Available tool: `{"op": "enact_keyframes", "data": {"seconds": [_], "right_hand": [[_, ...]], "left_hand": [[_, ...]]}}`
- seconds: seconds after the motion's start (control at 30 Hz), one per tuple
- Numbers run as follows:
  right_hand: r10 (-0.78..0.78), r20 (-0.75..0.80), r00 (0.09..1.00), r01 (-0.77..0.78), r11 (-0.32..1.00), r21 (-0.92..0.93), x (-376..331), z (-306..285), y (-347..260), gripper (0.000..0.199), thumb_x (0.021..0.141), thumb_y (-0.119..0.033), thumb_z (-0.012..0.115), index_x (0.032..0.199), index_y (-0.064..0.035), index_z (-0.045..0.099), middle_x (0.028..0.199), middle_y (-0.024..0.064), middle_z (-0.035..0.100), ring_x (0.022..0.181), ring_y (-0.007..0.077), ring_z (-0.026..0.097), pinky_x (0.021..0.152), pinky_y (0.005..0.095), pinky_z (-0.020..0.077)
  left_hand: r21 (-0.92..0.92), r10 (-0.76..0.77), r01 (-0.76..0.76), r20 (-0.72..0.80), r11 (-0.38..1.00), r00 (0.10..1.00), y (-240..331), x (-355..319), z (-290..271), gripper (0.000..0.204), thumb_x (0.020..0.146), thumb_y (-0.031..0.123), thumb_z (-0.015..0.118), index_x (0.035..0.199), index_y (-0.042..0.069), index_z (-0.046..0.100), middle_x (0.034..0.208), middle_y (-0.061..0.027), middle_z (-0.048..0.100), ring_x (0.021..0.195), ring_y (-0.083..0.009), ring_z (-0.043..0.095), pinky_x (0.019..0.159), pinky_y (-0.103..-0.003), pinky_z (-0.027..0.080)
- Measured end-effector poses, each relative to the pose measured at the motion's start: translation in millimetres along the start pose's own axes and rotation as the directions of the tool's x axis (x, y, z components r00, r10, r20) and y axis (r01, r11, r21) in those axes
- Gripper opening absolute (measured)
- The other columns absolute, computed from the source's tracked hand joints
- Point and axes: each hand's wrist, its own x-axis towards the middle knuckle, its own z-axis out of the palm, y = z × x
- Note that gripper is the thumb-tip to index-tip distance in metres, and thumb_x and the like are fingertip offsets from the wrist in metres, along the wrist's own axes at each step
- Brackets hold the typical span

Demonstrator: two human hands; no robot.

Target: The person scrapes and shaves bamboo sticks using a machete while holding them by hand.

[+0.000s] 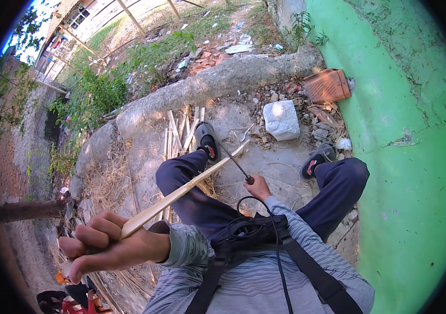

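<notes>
My left hand point(110, 243), raised at the lower left, has its fingers wrapped round one end of a long pale bamboo strip point(178, 194). The strip slants up and away to the right, and its far tip is thin and pointed. Between my knees, my right hand point(258, 187) grips the dark handle of a slim knife point(237, 165). Its narrow blade points up and left towards my shoe and runs close to the far part of the strip. From this view I cannot tell whether blade and strip touch.
Several split bamboo strips point(178, 131) lie beside my left shoe point(205, 137). A white stone block point(281, 120) and an orange hollow brick point(326, 86) stand ahead. A low concrete ledge point(207, 82) curves across the far side. The green wall point(406, 172) rises on the right.
</notes>
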Motion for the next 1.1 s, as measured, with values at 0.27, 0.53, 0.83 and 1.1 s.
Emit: {"op": "enact_keyframes", "data": {"seconds": [0.27, 0.53, 0.83, 1.1], "right_hand": [[-0.026, 0.044, 0.999, 0.028, 0.999, -0.041, 2, -1, -8, 0.029, 0.080, -0.030, 0.071, 0.087, -0.0017, 0.069, 0.085, 0.0242, 0.070, 0.084, 0.0437, 0.069, 0.072, 0.0492, 0.0532], [0.410, -0.112, 0.905, -0.424, 0.890, -0.171, 9, 18, 115, 0.038, 0.075, -0.035, 0.072, 0.088, 0.0003, 0.074, 0.087, 0.0250, 0.074, 0.089, 0.0413, 0.074, 0.081, 0.0474, 0.0568], [0.032, 0.227, 0.973, -0.079, 0.977, 0.198, 10, -19, -17, 0.033, 0.086, -0.030, 0.074, 0.085, 0.0018, 0.067, 0.068, 0.0167, 0.063, 0.062, 0.0260, 0.058, 0.065, 0.0418, 0.0481], [-0.213, 0.356, 0.910, 0.183, 0.976, 0.117, -11, -100, -124, 0.047, 0.089, -0.040, 0.076, 0.083, 0.0044, 0.062, 0.064, 0.0106, 0.056, 0.064, 0.0168, 0.050, 0.063, 0.0374, 0.0441]], "left_hand": [[0.048, 0.026, -0.026, 0.009, 0.999, 1.000, 4, 0, 5, 0.058, 0.105, 0.069, 0.023, 0.077, 0.018, 0.022, 0.059, 0.0075, 0.012, 0.045, -0.0020, 0.010, 0.038, -0.022, 0.010], [0.036, 0.019, -0.021, 0.047, 0.999, 0.999, 4, -3, 6, 0.059, 0.105, 0.070, 0.024, 0.077, 0.018, 0.023, 0.056, 0.0080, 0.014, 0.042, -0.0015, 0.012, 0.035, -0.020, 0.012], [-0.586, 0.218, 0.310, 0.659, 0.749, 0.720, -21, 24, -28, 0.067, 0.092, 0.081, 0.043, 0.082, 0.016, 0.032, 0.048, 0.0051, 0.028, 0.038, -0.0055, 0.022, 0.038, -0.025, 0.016], [-0.624, 0.035, 0.444, 0.603, 0.643, 0.797, -6, 5, -10, 0.065, 0.094, 0.081, 0.040, 0.082, 0.017, 0.032, 0.052, 0.0046, 0.023, 0.044, -0.0057, 0.016, 0.046, -0.028, 0.013]]}}
